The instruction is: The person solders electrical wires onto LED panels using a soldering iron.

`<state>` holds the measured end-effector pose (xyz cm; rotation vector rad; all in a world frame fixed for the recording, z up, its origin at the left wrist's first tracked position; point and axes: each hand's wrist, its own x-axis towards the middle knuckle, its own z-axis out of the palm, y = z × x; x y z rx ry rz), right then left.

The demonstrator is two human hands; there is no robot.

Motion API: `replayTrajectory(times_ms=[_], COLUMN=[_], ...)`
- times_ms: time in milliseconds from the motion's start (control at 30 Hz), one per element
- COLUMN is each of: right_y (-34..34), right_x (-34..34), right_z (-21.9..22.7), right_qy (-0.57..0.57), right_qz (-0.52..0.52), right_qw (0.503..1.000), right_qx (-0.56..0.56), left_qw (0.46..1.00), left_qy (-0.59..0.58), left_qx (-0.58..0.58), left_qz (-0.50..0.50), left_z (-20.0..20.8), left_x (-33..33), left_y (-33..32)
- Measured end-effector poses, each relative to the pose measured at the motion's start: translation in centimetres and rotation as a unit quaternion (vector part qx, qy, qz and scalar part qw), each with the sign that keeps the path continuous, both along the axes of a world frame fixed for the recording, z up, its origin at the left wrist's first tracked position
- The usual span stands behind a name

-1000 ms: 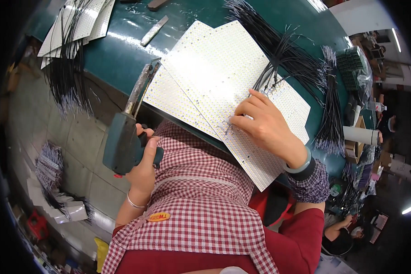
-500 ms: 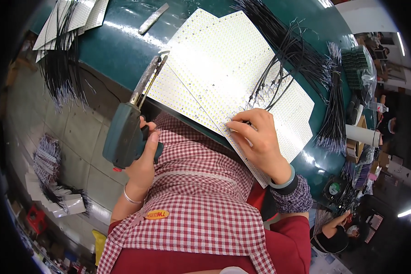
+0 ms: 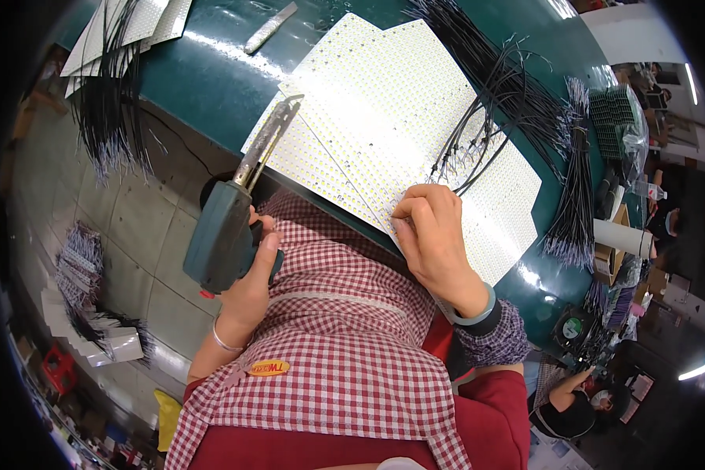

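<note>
My left hand (image 3: 252, 286) is wrapped round the grip of a dark green soldering gun (image 3: 221, 235), its fingers at the trigger. The gun's long metal nose points up and away, its tip over the corner of a white LED board (image 3: 313, 149) dotted with rows of small yellowish squares. My right hand (image 3: 437, 235) rests at the near edge of the stacked boards, thumb and fingers curled together; what lies between the fingertips is hidden. Just beyond it, black wires (image 3: 474, 157) with bare pale ends lie loose across the boards.
A bundle of black wires (image 3: 576, 172) lies at the right of the green table (image 3: 204, 86). More boards (image 3: 125, 47) with hanging wires overhang the far left edge. A wrapped stick-like tool (image 3: 270, 28) lies near the back. Another person (image 3: 568, 403) sits at the right.
The soldering gun has shifted slightly right, its tip now over the board's corner. My right hand stays near the same edge, its fingers more curled; the narrow board strip beneath it has moved or become hidden.
</note>
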<state>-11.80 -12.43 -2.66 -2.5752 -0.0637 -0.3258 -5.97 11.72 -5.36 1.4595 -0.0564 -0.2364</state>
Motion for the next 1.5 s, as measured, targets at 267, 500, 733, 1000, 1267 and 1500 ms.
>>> replayTrajectory(times_ms=[267,500,733,1000,1267,1500], right_y=[1.1,1.1,1.2,1.2,1.1,1.2], right_x=[-0.1,0.4,0.7,0.7,0.8,0.8], right_z=[-0.4,0.5,0.9,1.1,1.0,1.2], right_qy=[-0.028,0.008,0.029,0.034,0.022,0.023], right_qz=[-0.077,-0.074,-0.068,-0.062,-0.055,-0.052], right_qw=[0.996,0.997,0.997,0.998,0.998,0.998], right_qx=[0.026,0.004,-0.001,0.004,0.002,0.0], left_qw=[0.974,0.932,0.942,0.93,0.942,0.963], left_qy=[0.021,-0.162,-0.168,-0.186,-0.147,-0.134], left_qx=[0.157,0.198,0.158,0.174,0.176,0.154], left_qz=[-0.162,-0.255,-0.245,-0.266,-0.244,-0.177], left_z=[1.2,1.3,1.4,1.5,0.5,-0.2], left_x=[-1.7,-1.0,-0.9,-0.7,-1.3,-1.5], left_y=[3.2,3.5,2.8,2.7,3.9,3.5])
